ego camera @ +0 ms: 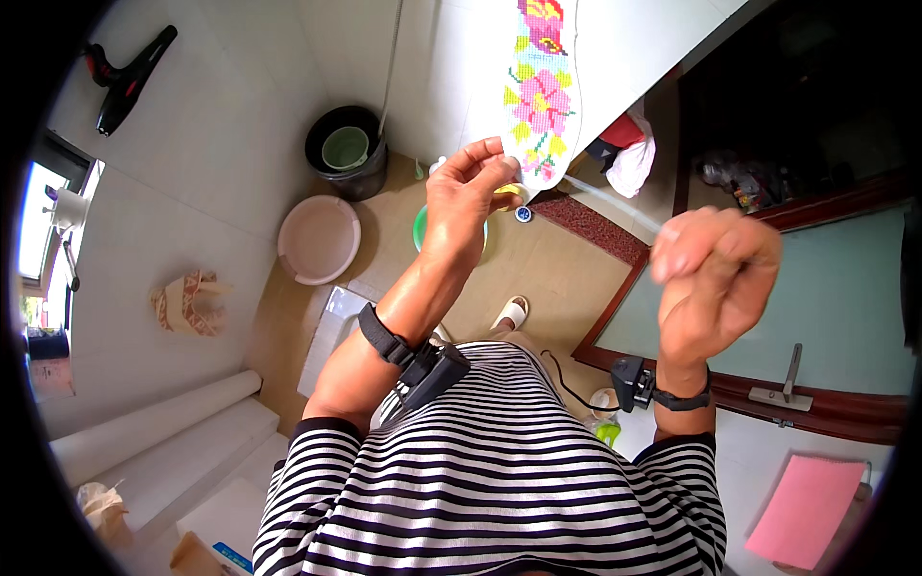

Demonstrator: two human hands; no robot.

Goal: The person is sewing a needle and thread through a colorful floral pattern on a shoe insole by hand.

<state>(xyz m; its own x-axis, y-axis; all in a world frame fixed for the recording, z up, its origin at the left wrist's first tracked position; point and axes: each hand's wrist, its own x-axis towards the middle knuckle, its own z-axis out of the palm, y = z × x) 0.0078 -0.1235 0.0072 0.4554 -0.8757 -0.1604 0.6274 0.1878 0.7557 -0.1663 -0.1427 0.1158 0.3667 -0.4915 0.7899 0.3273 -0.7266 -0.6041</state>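
My left hand (472,194) grips the lower end of a cross-stitched insole (542,108), white with pink flowers and yellow-green leaves. Its upper end runs out of the picture at the top. A small yellow ring-shaped thing (511,191) shows by the same hand's fingers; what it is stays unclear. My right hand (720,270), blurred, is raised on the right with its fingers curled together. From beside the insole's lower tip a pale, thin strip (612,198) stretches to those fingers, which pinch its end. Whether it is tape or thread cannot be told.
On the floor stand a black bucket (364,186) with a green basin (346,148) inside, a pink basin (319,241) and a squat toilet (331,324). A hair dryer (130,83) hangs on the left wall. A red-framed glass door (828,295) stands at right.
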